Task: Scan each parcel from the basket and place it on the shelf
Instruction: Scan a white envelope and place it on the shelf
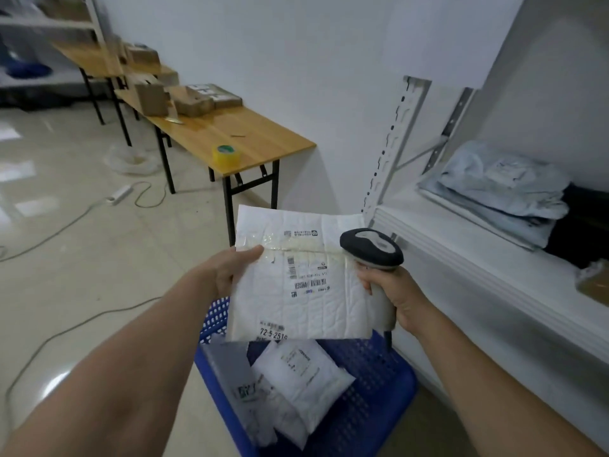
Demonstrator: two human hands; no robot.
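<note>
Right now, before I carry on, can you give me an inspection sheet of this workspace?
Surface: white metal shelf, right; folded pale-blue clothes lie on it.
Job's things: white padded mailer, label up, above blue plastic basket holding more soft parcels; grey-black handheld scanner beside mailer.
Clutter: yellow tape roll and brown cardboard boxes on wooden tables.
Hands: left hand holds the mailer's edge; right hand grips the scanner.
Cables: grey cables and white power strip on floor.
Surroundings: white wall, glossy tiled floor.

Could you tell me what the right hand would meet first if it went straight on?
Probably the white parcel in the left hand; the right hand holds a scanner by the parcel's right edge, though depth is unclear.
</note>
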